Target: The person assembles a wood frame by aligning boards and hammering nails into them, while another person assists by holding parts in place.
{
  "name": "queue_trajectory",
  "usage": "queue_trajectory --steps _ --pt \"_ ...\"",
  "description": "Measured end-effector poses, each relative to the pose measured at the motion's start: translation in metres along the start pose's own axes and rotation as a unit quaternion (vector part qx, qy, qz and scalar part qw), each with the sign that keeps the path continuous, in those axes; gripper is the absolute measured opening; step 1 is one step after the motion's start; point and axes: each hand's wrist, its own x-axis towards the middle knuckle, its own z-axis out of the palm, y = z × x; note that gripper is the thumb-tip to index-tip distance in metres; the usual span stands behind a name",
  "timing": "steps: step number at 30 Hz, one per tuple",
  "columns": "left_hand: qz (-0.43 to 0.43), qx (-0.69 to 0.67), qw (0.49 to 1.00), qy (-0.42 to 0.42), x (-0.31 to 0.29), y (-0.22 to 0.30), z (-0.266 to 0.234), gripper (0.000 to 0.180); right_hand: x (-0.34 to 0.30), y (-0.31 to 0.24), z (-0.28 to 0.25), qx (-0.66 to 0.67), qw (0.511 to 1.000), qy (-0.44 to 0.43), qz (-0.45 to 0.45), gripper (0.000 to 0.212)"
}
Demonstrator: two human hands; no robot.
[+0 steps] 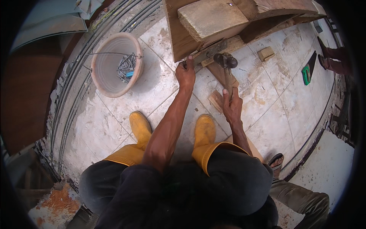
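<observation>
In my right hand point(233, 107) is a hammer point(228, 78), its wooden handle pointing away from me and its dark metal head point(225, 60) beside the curved wooden form point(213, 23). My left hand point(185, 74) is closed at the form's near lower corner, thumb up. From its fingers a flat, dark metal strip point(209, 52) runs along the wood; its gripped end is hidden. Below the hammer a short board point(217, 72) slants out from under the form. A small wood block point(216, 101) lies on the tiles just left of my right hand.
On the left stands a pinkish bucket point(100, 72) with nails point(126, 66) inside. Long steel rods point(63, 114) curve behind it. To the right lie a wood offcut point(265, 54) and a green-handled handsaw point(308, 72). Other people's feet point(276, 160) show at the right.
</observation>
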Motion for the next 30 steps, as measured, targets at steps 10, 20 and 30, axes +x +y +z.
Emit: queue_trajectory --steps 10,20,30 --pt "-0.015 0.019 0.999 -0.027 0.006 -0.008 0.003 0.053 0.008 0.014 0.008 -0.070 0.996 -0.057 0.011 0.029" --pt "-0.038 0.000 0.999 -0.027 0.011 0.005 -0.009 0.059 0.006 0.007 0.013 -0.017 0.997 -0.060 0.043 0.039" --pt "0.248 0.180 0.945 -0.113 0.019 0.040 -0.061 0.105 -0.035 0.093 -0.054 0.210 0.942 -0.013 0.262 0.038"
